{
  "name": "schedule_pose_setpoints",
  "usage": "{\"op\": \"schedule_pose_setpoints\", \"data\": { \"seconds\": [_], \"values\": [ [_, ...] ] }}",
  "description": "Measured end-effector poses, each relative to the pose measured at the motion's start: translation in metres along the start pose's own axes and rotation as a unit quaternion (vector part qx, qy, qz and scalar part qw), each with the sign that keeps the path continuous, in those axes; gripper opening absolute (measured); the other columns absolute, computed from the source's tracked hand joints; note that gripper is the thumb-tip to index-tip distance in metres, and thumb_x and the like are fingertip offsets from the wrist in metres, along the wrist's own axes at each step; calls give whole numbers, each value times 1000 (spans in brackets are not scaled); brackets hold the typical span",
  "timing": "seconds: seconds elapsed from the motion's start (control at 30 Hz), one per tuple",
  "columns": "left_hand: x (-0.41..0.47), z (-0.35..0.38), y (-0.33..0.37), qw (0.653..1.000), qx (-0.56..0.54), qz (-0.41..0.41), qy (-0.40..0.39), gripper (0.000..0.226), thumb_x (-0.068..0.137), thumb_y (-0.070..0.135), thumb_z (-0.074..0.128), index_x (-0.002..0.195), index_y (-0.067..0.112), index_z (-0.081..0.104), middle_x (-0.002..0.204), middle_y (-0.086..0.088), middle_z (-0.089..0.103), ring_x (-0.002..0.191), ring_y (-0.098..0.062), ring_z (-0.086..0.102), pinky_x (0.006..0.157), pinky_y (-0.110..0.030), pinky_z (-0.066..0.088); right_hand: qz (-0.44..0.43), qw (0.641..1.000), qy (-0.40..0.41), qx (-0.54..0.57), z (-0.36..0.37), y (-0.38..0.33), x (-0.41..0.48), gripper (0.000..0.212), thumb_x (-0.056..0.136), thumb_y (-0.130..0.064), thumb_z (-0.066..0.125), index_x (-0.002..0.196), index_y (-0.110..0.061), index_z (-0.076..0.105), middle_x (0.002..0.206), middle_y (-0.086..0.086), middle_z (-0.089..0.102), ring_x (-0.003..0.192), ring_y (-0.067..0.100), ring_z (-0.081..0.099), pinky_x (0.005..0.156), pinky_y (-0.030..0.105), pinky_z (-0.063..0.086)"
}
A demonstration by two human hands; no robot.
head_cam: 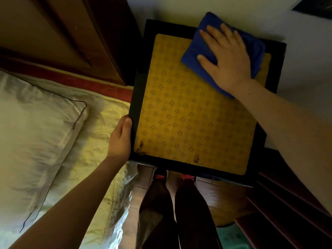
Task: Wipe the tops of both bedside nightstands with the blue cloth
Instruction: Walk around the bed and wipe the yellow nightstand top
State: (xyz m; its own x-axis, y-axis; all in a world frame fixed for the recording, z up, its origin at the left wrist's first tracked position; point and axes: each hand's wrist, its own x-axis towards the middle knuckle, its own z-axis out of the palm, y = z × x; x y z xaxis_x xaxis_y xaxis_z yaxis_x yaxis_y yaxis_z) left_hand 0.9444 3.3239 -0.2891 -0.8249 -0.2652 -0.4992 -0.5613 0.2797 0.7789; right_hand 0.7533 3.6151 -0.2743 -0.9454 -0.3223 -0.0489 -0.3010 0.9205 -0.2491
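Head camera gives me a steep look down onto the nightstand counter (138, 97), a dark black-rimmed top set in the corner between the bed and a pale wall (179, 8). A yellow mat (188, 114) with a small repeating flower print covers nearly all of it, with brownish marks near its two front corners. The blue cloth (194, 53) lies folded on the far right corner, partly on the mat and partly on the black rim. My right hand (228, 58) lies flat on it, fingers straight and spread, pressing down. My left hand (120, 139) grips the counter's left edge, thumb against the rim, fingers hidden beneath. To the left sit a white pillow (36, 123), a creased cream sheet (100, 126) and a dark wooden headboard (71, 33). Below is a wood floor (221, 198).
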Motion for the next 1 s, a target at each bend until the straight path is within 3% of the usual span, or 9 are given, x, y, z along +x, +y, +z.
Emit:
{"op": "schedule_pose_setpoints", "data": {
  "seconds": [0.13,0.3,0.43,0.5,0.63,0.77,0.9,1.0],
  "values": [
    [1,-1,-1,1000,2,3,3,28,93,57,33,90,52,61,86,28,67,78,12,59,65,-8,44,9,1000,-1,-15,4,-25,-32,65,98,-60,25,153,-25,28,159,2,30,148,31,19,120,45,9],
    [1,-1,-3,1000,10,-4,5,30,91,62,32,97,52,60,91,28,67,86,7,60,76,-31,46,-83,994,-71,18,29,-105,-178,64,96,-60,33,153,-31,26,161,-6,22,150,25,12,121,48,9],
    [2,-1,-4,1000,10,6,4,31,92,58,33,103,47,59,93,27,67,89,5,61,76,-27,47,-133,987,-88,33,33,-104,-186,63,95,-58,39,152,-32,29,160,-8,26,150,19,13,121,44,10],
    [3,0,-3,1000,-3,13,-2,32,95,54,34,105,41,61,92,25,68,87,6,61,71,-14,45,-155,984,-75,39,30,-89,-142,63,94,-58,38,151,-33,30,158,-7,31,149,20,17,120,41,8],
    [4,-1,-6,1000,-1,11,0,33,96,54,34,106,40,61,92,28,67,86,10,60,64,-4,39,-77,997,9,21,27,-61,-22,62,95,-58,37,149,-27,37,155,1,38,145,28,27,118,42,13],
    [1,-2,-3,1000,-8,5,-4,29,95,56,34,103,49,60,95,29,67,88,10,61,65,-6,41,-40,999,-6,-8,16,-54,40,65,97,-60,27,152,-25,31,159,1,30,148,28,20,121,42,9],
    [-1,-3,2,999,-39,3,-9,27,96,53,36,102,48,62,95,29,68,89,10,61,66,-4,41,-48,998,-28,-38,17,-86,-15,65,97,-57,25,154,-26,23,161,3,26,148,32,16,120,48,9],
    [-1,-2,2,998,-62,-2,-21,27,97,48,37,103,41,62,93,24,69,89,5,62,71,-9,43,-119,990,-74,-6,31,-128,-116,66,95,-59,33,154,-31,24,161,-3,24,150,27,12,121,47,8]
  ]
}}
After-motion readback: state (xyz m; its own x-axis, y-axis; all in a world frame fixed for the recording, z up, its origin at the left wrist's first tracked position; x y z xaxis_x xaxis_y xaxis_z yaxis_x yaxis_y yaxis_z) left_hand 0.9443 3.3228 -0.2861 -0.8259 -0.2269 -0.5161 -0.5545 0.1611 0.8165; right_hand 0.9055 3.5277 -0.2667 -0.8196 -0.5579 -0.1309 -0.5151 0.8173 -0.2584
